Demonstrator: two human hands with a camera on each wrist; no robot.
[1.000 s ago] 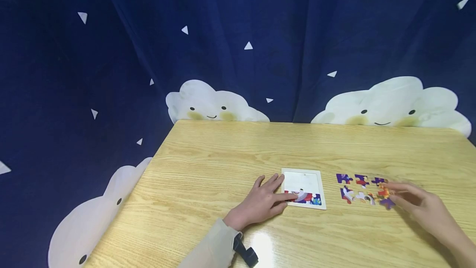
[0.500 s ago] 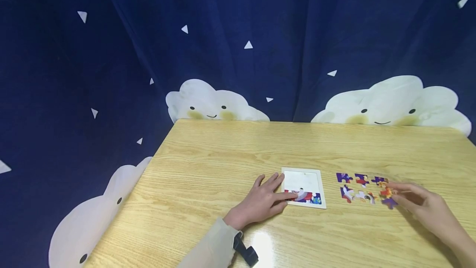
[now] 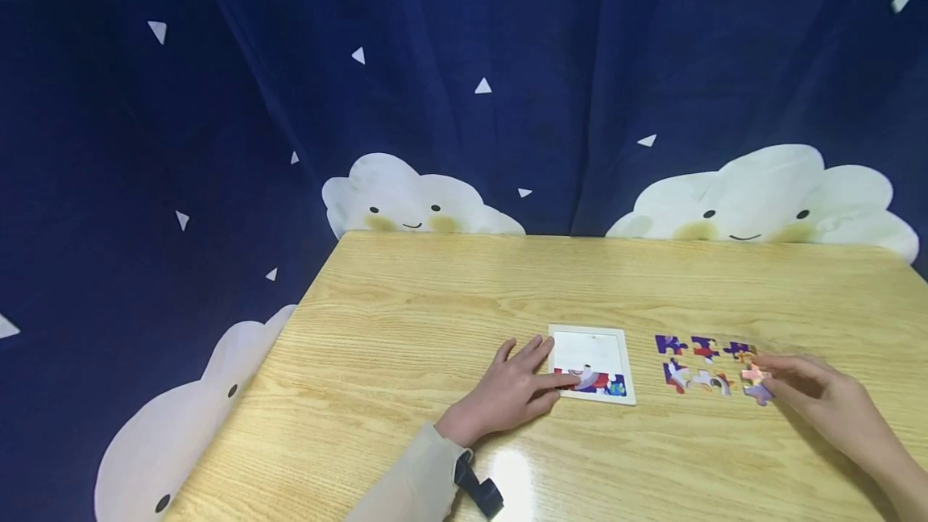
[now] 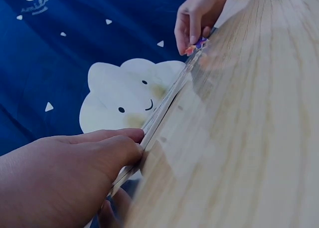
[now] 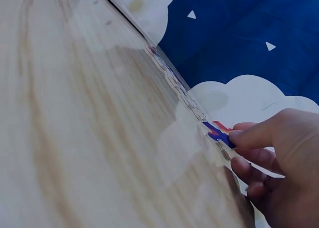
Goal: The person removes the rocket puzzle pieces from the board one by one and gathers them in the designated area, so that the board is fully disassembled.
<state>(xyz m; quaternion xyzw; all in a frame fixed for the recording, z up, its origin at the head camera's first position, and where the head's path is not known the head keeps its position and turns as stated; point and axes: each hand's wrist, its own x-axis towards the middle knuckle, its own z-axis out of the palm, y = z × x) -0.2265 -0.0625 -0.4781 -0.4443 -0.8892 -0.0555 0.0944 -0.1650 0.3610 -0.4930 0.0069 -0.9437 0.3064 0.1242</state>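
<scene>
Head view: puzzle stuff laid out on a wood-grain desk [image 3: 435, 288], with the right-hand grip [image 3: 830, 401] clamped in a pinch on one puzzle piece [image 3: 757, 387]. Held right at the fingertips, pinkish and purple print sticking out to the left of them. Located at the right end of a loose batch of pieces [image 3: 703, 347], super close to the neighbours, but can't tell if actually touching any.

Right wrist view: same piece showing as a blue-and-red bit between thumb and index finger, tipped up compared with the flat ones lined up beyond. Honestly can't tell whether the lower edge touches the desk.

Left-hand grip [image 3: 507, 393]: relaxed, not wrapped around anything. Just resting back-up with fingers spread, tips on the left side of a white puzzle tray [image 3: 605, 351], index finger lying over a strip of fitted pieces [image 3: 600, 384] along the near side. Bare white board above that strip.

Held piece well apart from both the tray and the left-hand grip, with most of the loose batch in between.

Around all that: pale sleeve [image 3: 413, 478] and black strap [image 3: 478, 490] at the left wrist, navy curtain [image 3: 435, 47] behind with smiley white clouds [image 3: 761, 192].
</scene>
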